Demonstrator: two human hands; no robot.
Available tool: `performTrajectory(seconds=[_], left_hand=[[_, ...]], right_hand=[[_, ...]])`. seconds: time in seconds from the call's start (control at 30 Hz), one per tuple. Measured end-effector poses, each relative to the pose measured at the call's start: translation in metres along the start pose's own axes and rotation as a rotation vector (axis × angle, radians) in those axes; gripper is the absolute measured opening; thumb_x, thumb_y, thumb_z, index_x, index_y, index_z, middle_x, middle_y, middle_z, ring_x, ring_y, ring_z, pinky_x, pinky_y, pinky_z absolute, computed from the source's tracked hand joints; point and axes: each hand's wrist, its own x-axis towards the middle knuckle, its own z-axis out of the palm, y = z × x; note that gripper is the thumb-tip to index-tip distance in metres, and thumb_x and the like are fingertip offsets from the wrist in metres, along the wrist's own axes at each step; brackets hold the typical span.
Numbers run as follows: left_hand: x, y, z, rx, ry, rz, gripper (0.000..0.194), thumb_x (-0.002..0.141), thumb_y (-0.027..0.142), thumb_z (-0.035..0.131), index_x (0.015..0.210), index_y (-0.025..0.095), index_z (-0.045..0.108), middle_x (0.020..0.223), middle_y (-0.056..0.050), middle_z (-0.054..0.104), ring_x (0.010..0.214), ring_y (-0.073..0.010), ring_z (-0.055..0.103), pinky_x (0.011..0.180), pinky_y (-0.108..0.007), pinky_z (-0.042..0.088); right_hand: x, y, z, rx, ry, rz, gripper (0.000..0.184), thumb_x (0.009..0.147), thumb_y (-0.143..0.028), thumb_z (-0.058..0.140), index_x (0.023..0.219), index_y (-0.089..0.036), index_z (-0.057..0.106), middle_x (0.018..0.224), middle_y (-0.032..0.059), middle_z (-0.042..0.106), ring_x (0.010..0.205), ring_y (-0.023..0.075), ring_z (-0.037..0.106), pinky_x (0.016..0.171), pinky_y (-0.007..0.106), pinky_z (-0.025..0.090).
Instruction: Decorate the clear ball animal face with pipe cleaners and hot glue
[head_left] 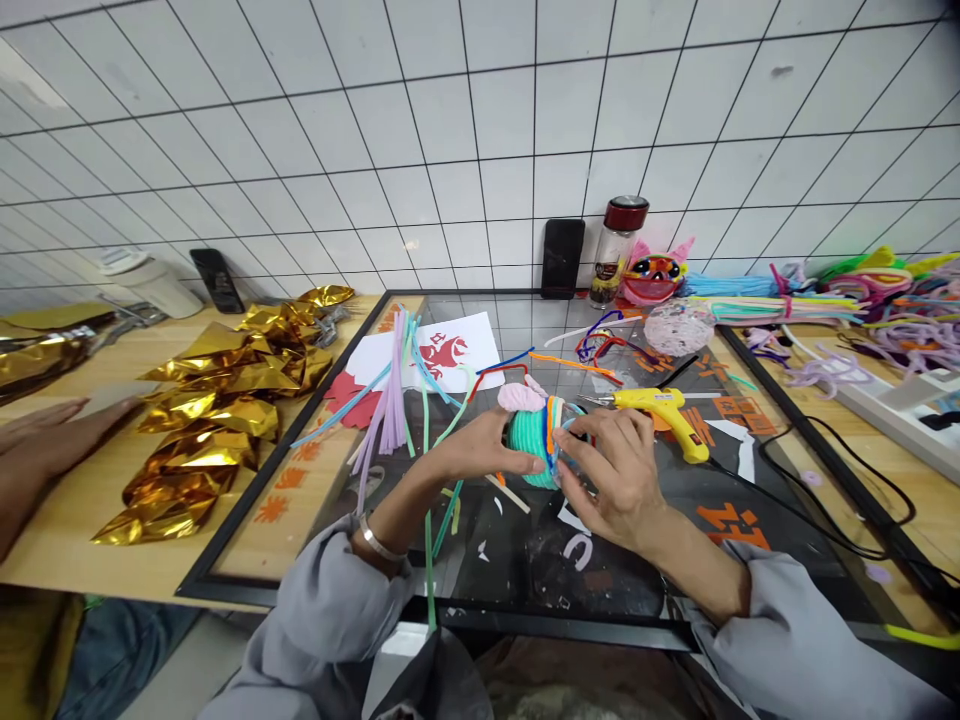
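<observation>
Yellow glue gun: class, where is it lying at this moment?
In the head view, the yellow glue gun lies right of centre, just beyond the person's right hand and nearer than the pale, speckled round piece.

Yellow glue gun (pixel 667 408) blocks way beside right hand (pixel 621 470); room between forearms (pixel 694 560) over scraps (pixel 572 515).

Matt, ribbed fuzz is seen on the roll (pixel 528 433), smooth plastic on the glue gun (pixel 673 410), shiny metal on the bracelet (pixel 369 536). Glossy creases are shown by the foil (pixel 180 485), smooth wood by the table (pixel 60 545).
</observation>
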Motion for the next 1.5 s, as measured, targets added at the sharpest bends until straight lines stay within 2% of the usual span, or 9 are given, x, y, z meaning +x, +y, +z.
performTrajectory(seconds=[0.07,0.23,0.4,0.57,0.83,1.1,1.2,1.3,1.5], left_hand=[[-0.001,0.004,-0.002,-0.021,-0.044,-0.008,0.073,0.068,0.038,0.081,0.132,0.014,0.056,0.125,-0.011,0.065,0.115,-0.0302,0.060,0.101,-0.044,0.050],[-0.006,0.010,-0.003,-0.105,-0.147,-0.207,0.071,0.073,0.044,0.076,0.135,0.016,0.053,0.110,-0.010,0.065,0.091,-0.0231,0.065,0.060,-0.027,0.058],[-0.008,0.007,-0.001,-0.261,-0.131,-0.233,0.064,0.078,0.059,0.068,0.125,0.017,0.061,0.113,-0.010,0.065,0.090,-0.0219,0.066,0.063,-0.029,0.061],[-0.007,0.004,0.003,-0.247,-0.079,-0.268,0.066,0.077,0.065,0.067,0.117,0.013,0.065,0.100,-0.010,0.067,0.083,-0.0220,0.066,0.061,-0.032,0.062],[-0.005,0.010,0.013,-0.167,0.005,-0.317,0.061,0.077,0.064,0.064,0.106,0.011,0.067,0.094,-0.010,0.068,0.083,-0.0233,0.066,0.057,-0.030,0.060],[-0.004,0.006,0.016,-0.170,0.071,-0.301,0.053,0.078,0.057,0.062,0.104,0.012,0.068,0.082,-0.005,0.067,0.069,-0.0173,0.061,0.052,-0.026,0.056],[-0.006,0.008,0.017,-0.129,0.078,-0.298,0.052,0.078,0.059,0.062,0.100,0.012,0.069,0.083,-0.006,0.068,0.071,-0.0193,0.063,0.054,-0.028,0.055],[-0.006,0.008,0.015,-0.062,0.099,-0.256,0.051,0.080,0.058,0.062,0.103,0.014,0.070,0.088,-0.007,0.071,0.084,-0.0247,0.067,0.068,-0.034,0.058],[-0.002,-0.003,0.012,0.104,0.262,-0.080,0.065,0.077,0.053,0.066,0.132,0.019,0.059,0.132,-0.011,0.064,0.127,-0.0331,0.055,0.111,-0.046,0.041]], right_hand=[[0.000,-0.001,0.000,-0.004,-0.002,0.005,0.024,0.086,-0.019,0.059,0.110,-0.019,0.059,0.100,0.0101,0.066,0.098,0.0266,0.057,0.087,0.046,0.039],[0.001,-0.006,0.000,-0.027,0.010,-0.008,0.022,0.086,-0.018,0.061,0.108,-0.017,0.061,0.098,0.0104,0.066,0.097,0.0261,0.058,0.088,0.045,0.039],[0.000,-0.012,0.003,-0.104,0.024,-0.042,0.023,0.086,-0.019,0.062,0.108,-0.015,0.065,0.098,0.0116,0.069,0.100,0.0266,0.058,0.091,0.046,0.038],[-0.001,-0.015,0.006,-0.141,0.047,-0.061,0.020,0.086,-0.020,0.062,0.105,-0.014,0.068,0.099,0.0118,0.070,0.102,0.0252,0.058,0.094,0.045,0.038],[-0.001,-0.016,0.008,-0.140,0.052,-0.062,0.018,0.086,-0.020,0.060,0.101,-0.015,0.070,0.101,0.0114,0.070,0.102,0.0244,0.059,0.096,0.045,0.036],[-0.001,-0.017,0.009,-0.082,0.038,-0.098,0.024,0.086,-0.019,0.058,0.106,-0.012,0.068,0.102,0.0136,0.070,0.104,0.0261,0.057,0.096,0.048,0.037],[-0.001,-0.016,0.003,-0.002,0.038,-0.122,0.024,0.085,-0.019,0.058,0.106,-0.013,0.067,0.104,0.0128,0.068,0.105,0.0263,0.057,0.095,0.049,0.038],[0.002,-0.010,-0.005,0.095,0.119,-0.084,0.026,0.083,-0.014,0.059,0.108,-0.015,0.065,0.102,0.0109,0.064,0.102,0.0251,0.057,0.092,0.047,0.041],[0.002,0.020,-0.007,0.374,0.234,0.422,0.026,0.090,-0.021,0.057,0.115,-0.023,0.065,0.104,0.0076,0.059,0.099,0.0222,0.057,0.085,0.040,0.047]])
